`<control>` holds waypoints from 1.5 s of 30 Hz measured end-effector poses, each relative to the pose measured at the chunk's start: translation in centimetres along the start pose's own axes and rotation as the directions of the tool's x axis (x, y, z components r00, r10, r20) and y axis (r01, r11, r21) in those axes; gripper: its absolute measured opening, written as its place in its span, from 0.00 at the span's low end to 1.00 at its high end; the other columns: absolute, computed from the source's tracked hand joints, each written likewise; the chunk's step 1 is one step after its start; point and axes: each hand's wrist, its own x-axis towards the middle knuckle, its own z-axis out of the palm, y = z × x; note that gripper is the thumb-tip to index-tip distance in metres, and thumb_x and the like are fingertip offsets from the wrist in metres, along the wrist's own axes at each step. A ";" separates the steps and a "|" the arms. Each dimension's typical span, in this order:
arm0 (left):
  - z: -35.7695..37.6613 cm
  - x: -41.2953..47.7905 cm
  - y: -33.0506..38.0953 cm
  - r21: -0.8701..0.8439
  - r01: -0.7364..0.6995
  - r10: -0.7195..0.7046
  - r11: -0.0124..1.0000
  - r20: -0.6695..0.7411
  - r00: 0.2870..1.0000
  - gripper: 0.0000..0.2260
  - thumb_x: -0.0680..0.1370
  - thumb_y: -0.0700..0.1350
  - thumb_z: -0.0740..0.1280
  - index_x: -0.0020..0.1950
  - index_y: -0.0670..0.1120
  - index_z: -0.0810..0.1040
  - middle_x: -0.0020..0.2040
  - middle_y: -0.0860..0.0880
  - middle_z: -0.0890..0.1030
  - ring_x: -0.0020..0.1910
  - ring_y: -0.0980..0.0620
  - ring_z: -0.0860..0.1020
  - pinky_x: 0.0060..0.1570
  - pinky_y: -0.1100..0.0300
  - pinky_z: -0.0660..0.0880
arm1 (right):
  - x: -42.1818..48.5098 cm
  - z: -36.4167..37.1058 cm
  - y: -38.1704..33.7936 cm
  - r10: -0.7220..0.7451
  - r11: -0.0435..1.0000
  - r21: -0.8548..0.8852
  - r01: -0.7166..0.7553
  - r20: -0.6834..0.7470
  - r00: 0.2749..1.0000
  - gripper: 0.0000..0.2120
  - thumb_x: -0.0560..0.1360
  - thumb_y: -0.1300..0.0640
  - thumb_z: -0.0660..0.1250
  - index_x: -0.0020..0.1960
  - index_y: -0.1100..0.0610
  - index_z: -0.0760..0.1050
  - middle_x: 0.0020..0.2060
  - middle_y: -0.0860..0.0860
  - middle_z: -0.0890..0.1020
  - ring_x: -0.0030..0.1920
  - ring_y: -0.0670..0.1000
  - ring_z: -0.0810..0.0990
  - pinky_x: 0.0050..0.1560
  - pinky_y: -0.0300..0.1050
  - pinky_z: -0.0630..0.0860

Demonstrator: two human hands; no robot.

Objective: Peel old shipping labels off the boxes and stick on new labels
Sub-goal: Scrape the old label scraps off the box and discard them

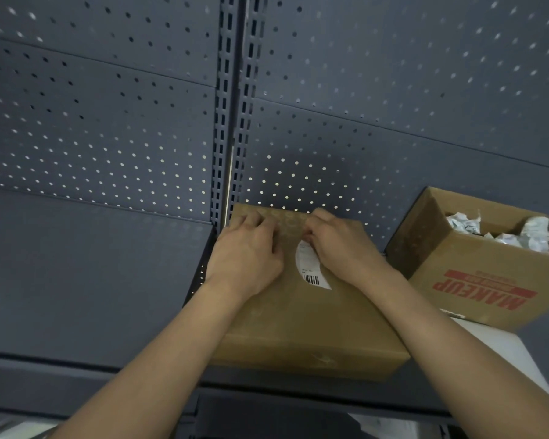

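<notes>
Cardboard: two boxes point(301, 327), one label point(311, 269)

Quantity of cardboard boxes: two, namely one closed box point(298, 318) and one open box point(476, 280). The closed box carries one shipping label point(311, 267). The open box contains at least three crumpled paper pieces point(533, 229). Hands present: two, left hand point(248, 248) and right hand point(343, 245).

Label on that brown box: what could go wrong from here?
The label could tear, since the right hand seems to pinch only its top edge, leaving scraps stuck. The box sits at the shelf front; a hard pull might drag it off if the left hand lifts.
</notes>
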 end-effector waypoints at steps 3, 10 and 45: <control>0.0 0.0 0.0 -0.001 0.000 0.000 1.000 0.000 1.000 0.14 0.78 0.49 0.61 0.62 0.47 0.77 0.59 0.47 0.77 0.61 0.44 0.72 0.59 0.50 0.71 | 0.1 0.0 0.0 -0.019 0.996 -0.086 0.019 -0.002 1.000 0.07 0.81 0.56 0.59 0.50 0.57 0.73 0.46 0.51 0.73 0.39 0.57 0.78 0.37 0.52 0.76; -0.1 0.0 0.0 -0.010 0.011 -0.011 1.000 0.018 1.000 0.15 0.78 0.49 0.60 0.63 0.47 0.75 0.60 0.48 0.76 0.62 0.44 0.71 0.60 0.51 0.71 | -0.1 -0.7 0.4 0.093 0.985 0.145 -0.096 0.027 0.995 0.06 0.81 0.56 0.60 0.49 0.53 0.76 0.46 0.49 0.75 0.47 0.55 0.79 0.50 0.55 0.75; 0.0 0.1 0.0 0.011 0.011 -0.012 1.000 0.025 1.000 0.15 0.79 0.50 0.60 0.64 0.47 0.75 0.61 0.48 0.75 0.62 0.45 0.70 0.61 0.51 0.70 | 0.0 -1.6 0.6 0.042 0.962 0.264 -0.072 0.116 0.992 0.04 0.79 0.54 0.66 0.51 0.51 0.80 0.46 0.46 0.75 0.49 0.51 0.77 0.53 0.57 0.74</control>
